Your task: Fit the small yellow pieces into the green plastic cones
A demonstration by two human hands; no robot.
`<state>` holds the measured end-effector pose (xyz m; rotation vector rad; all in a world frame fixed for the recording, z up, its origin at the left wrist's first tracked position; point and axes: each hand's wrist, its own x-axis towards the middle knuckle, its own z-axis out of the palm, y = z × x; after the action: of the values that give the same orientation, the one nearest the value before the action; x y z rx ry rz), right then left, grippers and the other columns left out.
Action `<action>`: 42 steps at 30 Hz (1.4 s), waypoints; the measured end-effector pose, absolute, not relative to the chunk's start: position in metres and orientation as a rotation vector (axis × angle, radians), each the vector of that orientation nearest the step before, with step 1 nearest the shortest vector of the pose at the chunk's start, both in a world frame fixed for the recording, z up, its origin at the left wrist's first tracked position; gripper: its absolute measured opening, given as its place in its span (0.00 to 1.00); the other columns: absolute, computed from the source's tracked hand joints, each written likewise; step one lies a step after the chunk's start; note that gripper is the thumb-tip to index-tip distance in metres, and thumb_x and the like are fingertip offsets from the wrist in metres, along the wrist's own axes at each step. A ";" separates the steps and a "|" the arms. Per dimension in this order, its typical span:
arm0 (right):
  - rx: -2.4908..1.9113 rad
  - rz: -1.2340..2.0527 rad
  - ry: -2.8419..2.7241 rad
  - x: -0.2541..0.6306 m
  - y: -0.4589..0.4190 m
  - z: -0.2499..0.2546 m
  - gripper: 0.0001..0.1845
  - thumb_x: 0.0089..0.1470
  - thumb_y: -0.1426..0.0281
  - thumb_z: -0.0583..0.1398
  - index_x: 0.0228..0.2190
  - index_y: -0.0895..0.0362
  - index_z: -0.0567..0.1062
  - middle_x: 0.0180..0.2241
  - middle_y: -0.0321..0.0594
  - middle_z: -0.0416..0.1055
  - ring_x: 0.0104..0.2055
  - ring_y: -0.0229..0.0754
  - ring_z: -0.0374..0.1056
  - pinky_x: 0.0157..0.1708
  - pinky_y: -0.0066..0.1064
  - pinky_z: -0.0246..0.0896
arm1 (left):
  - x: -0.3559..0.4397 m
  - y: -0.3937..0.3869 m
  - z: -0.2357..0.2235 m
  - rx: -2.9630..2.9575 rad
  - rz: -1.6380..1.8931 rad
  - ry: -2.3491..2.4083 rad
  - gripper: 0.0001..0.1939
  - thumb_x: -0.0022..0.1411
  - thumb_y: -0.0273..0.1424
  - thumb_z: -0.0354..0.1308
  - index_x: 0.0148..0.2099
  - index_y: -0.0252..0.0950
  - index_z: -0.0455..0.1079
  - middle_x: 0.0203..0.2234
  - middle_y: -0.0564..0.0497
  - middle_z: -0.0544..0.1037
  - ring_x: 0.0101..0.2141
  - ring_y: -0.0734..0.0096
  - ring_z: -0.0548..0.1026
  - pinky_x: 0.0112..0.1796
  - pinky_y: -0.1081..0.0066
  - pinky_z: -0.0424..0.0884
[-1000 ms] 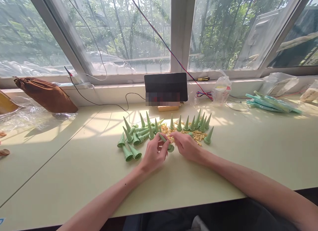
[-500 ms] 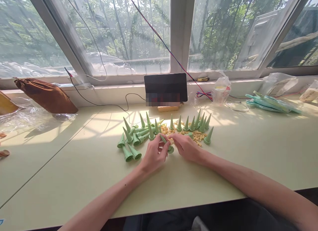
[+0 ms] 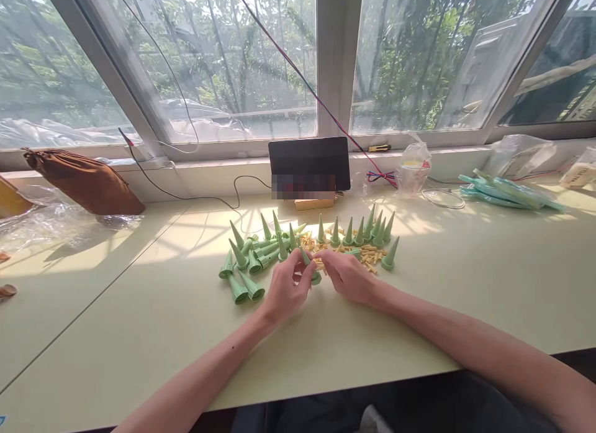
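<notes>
Here on the counter (image 3: pixel 354 352), the left grip (image 3: pixel 287 285) has a cone spike (image 3: pixel 306 258) between its fingers, with the right grip (image 3: pixel 350 275) just to its right! Left of the left grip, toppled spikes (image 3: pixel 239 291) lie; beyond both grips, loose pegs (image 3: pixel 371 256) spread; behind the right grip, upright spikes (image 3: pixel 348 235) line up! Farther back, dead ahead, the tablet (image 3: pixel 308 159); far left, the drawstring pouch (image 3: pixel 90 183); back right, the bagged cup (image 3: pixel 413 174)!
</notes>
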<state>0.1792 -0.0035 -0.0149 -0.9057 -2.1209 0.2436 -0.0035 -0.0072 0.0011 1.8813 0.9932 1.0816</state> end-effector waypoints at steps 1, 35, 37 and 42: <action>-0.914 0.247 -2.119 0.179 -0.004 -0.015 0.13 0.65 0.75 0.48 0.46 0.58 0.68 0.28 0.39 0.72 0.25 0.37 0.64 0.27 0.26 0.56 | -0.004 -0.007 0.001 1.887 1.077 0.998 0.09 0.67 0.38 0.52 0.39 0.37 0.62 0.23 0.56 0.68 0.20 0.78 0.68 0.20 0.78 0.67; -0.879 0.193 -1.880 0.177 -0.005 -0.021 0.06 0.66 0.68 0.51 0.41 0.55 0.67 0.27 0.35 0.69 0.23 0.34 0.62 0.24 0.25 0.57 | -0.002 -0.006 0.002 2.014 1.053 1.099 0.11 0.67 0.40 0.51 0.43 0.37 0.66 0.22 0.56 0.68 0.19 0.76 0.67 0.24 0.74 0.66; -0.850 0.201 -1.891 0.177 -0.005 -0.020 0.06 0.66 0.69 0.51 0.41 0.55 0.67 0.29 0.37 0.70 0.24 0.34 0.62 0.25 0.25 0.58 | -0.001 -0.007 0.003 1.984 1.080 1.099 0.11 0.68 0.40 0.50 0.41 0.37 0.65 0.24 0.55 0.69 0.20 0.76 0.66 0.23 0.74 0.66; -0.817 0.199 -1.919 0.178 -0.006 -0.018 0.06 0.65 0.69 0.52 0.42 0.54 0.67 0.31 0.38 0.69 0.26 0.35 0.64 0.26 0.26 0.61 | -0.001 -0.009 0.005 1.927 1.099 1.065 0.12 0.68 0.41 0.49 0.37 0.38 0.61 0.26 0.55 0.68 0.19 0.78 0.65 0.22 0.75 0.62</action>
<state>0.1775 -0.0062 -0.0178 -0.8173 -1.9190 0.1987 -0.0006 -0.0086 0.0045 1.9266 1.0653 1.0994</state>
